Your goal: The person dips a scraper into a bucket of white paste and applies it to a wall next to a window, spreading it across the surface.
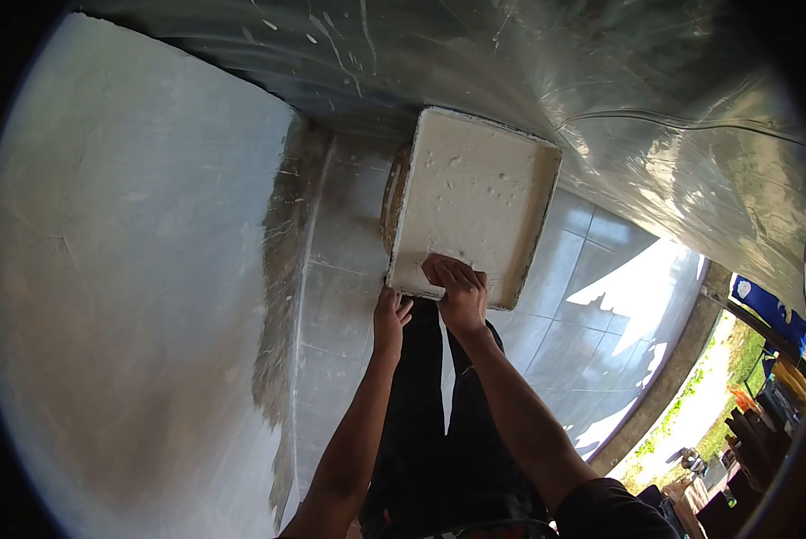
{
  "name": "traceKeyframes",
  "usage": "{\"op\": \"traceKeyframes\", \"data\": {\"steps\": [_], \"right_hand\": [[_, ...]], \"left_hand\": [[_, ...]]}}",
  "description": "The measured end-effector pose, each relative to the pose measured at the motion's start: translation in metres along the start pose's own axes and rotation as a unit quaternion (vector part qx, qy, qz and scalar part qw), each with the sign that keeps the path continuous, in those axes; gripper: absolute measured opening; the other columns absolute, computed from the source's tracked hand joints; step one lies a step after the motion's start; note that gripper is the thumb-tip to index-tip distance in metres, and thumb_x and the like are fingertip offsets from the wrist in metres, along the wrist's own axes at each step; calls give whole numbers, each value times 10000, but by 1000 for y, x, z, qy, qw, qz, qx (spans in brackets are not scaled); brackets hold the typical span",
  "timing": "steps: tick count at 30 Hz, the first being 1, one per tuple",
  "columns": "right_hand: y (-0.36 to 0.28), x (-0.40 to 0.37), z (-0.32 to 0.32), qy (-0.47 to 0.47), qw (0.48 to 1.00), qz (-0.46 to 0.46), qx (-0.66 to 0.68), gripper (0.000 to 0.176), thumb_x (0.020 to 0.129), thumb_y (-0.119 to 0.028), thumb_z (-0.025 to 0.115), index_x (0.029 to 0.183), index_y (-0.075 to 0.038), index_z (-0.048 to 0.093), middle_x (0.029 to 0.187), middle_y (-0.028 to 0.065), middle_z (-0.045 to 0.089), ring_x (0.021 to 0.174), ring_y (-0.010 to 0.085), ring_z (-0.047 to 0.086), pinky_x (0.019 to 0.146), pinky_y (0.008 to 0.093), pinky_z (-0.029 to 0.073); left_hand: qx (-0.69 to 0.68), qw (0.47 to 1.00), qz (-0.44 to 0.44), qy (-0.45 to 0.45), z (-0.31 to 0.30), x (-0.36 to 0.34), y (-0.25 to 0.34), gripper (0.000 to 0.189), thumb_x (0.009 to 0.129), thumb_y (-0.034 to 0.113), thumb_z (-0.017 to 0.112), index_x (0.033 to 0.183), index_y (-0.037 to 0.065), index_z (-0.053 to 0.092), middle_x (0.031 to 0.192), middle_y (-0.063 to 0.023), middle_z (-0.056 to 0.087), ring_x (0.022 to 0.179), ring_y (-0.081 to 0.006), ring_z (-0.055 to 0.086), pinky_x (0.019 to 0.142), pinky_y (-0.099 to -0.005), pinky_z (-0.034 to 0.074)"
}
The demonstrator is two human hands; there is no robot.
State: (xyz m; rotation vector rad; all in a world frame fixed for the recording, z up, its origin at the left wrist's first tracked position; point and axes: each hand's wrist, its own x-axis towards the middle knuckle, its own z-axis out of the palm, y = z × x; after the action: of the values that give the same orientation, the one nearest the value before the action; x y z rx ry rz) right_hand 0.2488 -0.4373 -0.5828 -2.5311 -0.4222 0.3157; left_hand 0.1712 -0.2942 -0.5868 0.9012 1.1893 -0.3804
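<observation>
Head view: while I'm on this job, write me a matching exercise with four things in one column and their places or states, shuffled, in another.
Things
1. Left hand
2. Right hand
3. Plastic sheeting
4. Tiled floor

Places or states
A. Glossy and wrinkled, with pale streaks
B. Over the pale mixture inside the tray
C. Grid-lined, with bright sunlit patches
D. At the tray's near left corner

Pairs: 1-D, 2-B, 3-A, 4-C
</observation>
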Motion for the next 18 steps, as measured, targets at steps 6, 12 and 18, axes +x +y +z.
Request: {"op": "traceKeyframes", "data": {"steps": [6, 12, 18], "right_hand": [[-10, -32, 5, 22, 999, -41, -28, 533, 712, 73, 640, 1218, -70, 723, 1221, 68, 748, 1220, 243, 654, 944, 422, 454], [-4, 3, -5, -13, 1000, 1, 26, 566, 704, 81, 645, 1246, -69, 713, 1301, 66, 723, 1268, 249, 619, 972, 422, 455], [-10, -38, 0, -22, 999, -32, 3, 554, 702, 80, 650, 1225, -85, 724, 1276, 56, 734, 1258, 234, 634, 962, 422, 457]], "left_hand": [[-2, 1000, -1, -26, -5, 0, 2, 751, 1057, 590, 432, 1645, 142, 304, 1625, -94, 456, 1417, -297, 534, 1156, -472, 366], [-11, 1000, -6, -5, -1, 3, 0, 760, 1060, 576, 435, 1643, 110, 293, 1628, -135, 442, 1416, -292, 535, 1155, -464, 365], [-16, 1000, 9, -8, -1, 2, -1, 754, 1070, 558, 425, 1642, 88, 282, 1628, -152, 435, 1400, -304, 550, 1148, -467, 381]]}}
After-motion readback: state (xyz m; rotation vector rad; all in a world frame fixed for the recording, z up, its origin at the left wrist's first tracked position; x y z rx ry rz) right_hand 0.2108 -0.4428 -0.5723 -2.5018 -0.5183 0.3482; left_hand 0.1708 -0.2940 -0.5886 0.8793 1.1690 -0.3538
